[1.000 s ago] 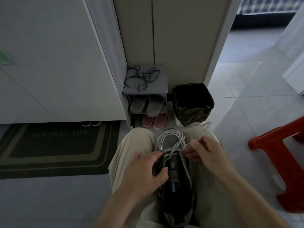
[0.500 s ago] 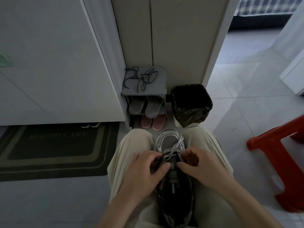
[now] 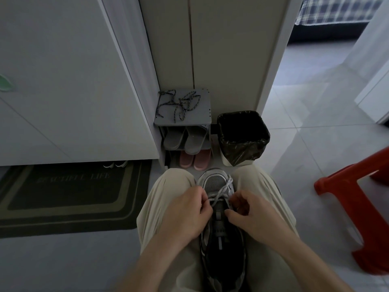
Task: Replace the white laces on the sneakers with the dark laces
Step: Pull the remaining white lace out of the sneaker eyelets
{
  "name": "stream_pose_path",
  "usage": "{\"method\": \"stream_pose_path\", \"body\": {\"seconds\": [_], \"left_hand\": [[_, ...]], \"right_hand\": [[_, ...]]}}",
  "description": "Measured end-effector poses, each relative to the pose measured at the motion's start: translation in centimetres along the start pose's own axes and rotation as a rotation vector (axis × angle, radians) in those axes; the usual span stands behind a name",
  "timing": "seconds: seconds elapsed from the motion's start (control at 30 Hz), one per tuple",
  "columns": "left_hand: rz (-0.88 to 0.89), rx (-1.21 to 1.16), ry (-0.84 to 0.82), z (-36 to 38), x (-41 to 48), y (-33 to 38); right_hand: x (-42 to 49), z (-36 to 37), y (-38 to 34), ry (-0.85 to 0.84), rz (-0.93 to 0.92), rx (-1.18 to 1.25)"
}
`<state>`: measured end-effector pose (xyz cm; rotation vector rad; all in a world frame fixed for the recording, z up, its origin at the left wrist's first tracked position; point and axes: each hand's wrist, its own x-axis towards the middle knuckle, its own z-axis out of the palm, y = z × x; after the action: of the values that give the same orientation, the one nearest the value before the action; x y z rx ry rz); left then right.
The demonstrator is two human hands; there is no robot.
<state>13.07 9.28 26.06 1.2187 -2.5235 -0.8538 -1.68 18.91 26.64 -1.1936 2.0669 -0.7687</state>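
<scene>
A grey and black sneaker (image 3: 219,245) lies between my knees, toe pointing away from me. Its white lace (image 3: 221,191) crosses only the eyelets near the toe; the rows closer to me are bare. My left hand (image 3: 185,213) pinches the lace at the shoe's left edge. My right hand (image 3: 248,211) has curled fingers at the right eyelets and pinches the lace there. The dark laces (image 3: 179,104) lie tangled on top of the small grey shoe rack (image 3: 202,119) ahead.
The rack holds grey slippers (image 3: 183,138) and pink slippers (image 3: 194,160). A bin with a black liner (image 3: 242,138) stands right of it. A red plastic stool (image 3: 357,207) is at my right, a dark doormat (image 3: 69,192) at my left. White cabinet doors rise behind.
My right hand came in from the right, where it held the lace end out, to the eyelets. My left hand slid forward to the lace at the toe.
</scene>
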Motion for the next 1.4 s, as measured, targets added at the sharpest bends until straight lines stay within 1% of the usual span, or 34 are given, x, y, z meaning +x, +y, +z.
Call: {"method": "stream_pose_path", "body": {"seconds": [0.13,0.33,0.43,0.53,0.63,0.73,0.83,0.93,1.03,1.13,1.2,1.27,1.4], "left_hand": [[0.0,0.014,-0.018,-0.8,0.8,0.7],[-0.015,-0.067,-0.083,-0.7,1.7,1.0],[-0.044,-0.132,-0.082,-0.4,1.0,0.3],[-0.039,-0.13,-0.079,0.0,0.2,-0.5],[-0.014,-0.145,0.004,0.4,-0.3,-0.6],[-0.089,-0.148,0.127,0.5,-0.4,-0.2],[-0.107,-0.115,0.156,0.2,0.1,0.4],[-0.041,-0.039,0.119,-0.4,0.7,1.0],[-0.022,0.003,0.035,-1.4,1.5,0.8],[-0.05,-0.106,-0.007,-1.8,1.5,-0.2],[-0.111,-0.197,-0.056,-1.6,0.7,-0.9],[-0.139,-0.191,-0.093,-0.8,-0.4,-1.4],[-0.161,-0.263,0.086,0.6,-1.4,-1.4]], "right_hand": [[0.1,-0.1,-0.1,-0.011,-0.008,-0.015],[0.1,-0.3,-0.5,-0.024,-0.01,-0.039],[0.0,-0.3,-0.5,-0.02,-0.006,-0.064],[0.0,-0.3,-0.5,-0.02,0.0,-0.062],[0.0,-0.3,-0.6,-0.025,0.002,-0.058],[-0.1,-0.4,-0.7,-0.023,-0.01,-0.049],[-0.1,-0.4,-0.7,-0.015,-0.02,-0.042],[-0.2,-0.4,-0.7,-0.019,-0.017,-0.026],[-0.1,-0.5,-0.6,-0.028,-0.004,-0.026],[0.0,-0.5,-0.6,-0.04,0.001,-0.061],[0.0,-0.5,-0.6,-0.037,0.004,-0.071],[0.0,-0.4,-0.6,-0.026,0.006,-0.06],[0.0,-0.3,-0.6,-0.035,0.012,-0.041]]}}
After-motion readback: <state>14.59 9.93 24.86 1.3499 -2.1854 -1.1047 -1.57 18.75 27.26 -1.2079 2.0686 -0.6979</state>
